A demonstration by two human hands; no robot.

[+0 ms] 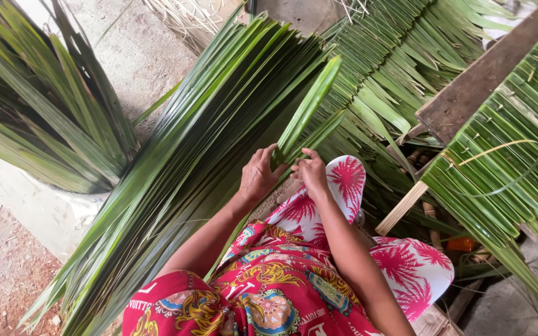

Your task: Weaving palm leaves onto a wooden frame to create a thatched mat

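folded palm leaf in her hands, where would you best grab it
Probably at the near, lower end of the folded palm leaf, where the left hand and right hand already pinch it from either side. The blade runs long and narrow away from the lap.

My hands have little room: a leaf bundle (182, 174) lies close along the left, woven thatch (400, 56) fills the space ahead, and a wooden plank (481, 78) with another thatch panel (512, 162) blocks the right. I see bare floor (138, 50) only at far left, between the bundle and a second leaf pile (38, 106).
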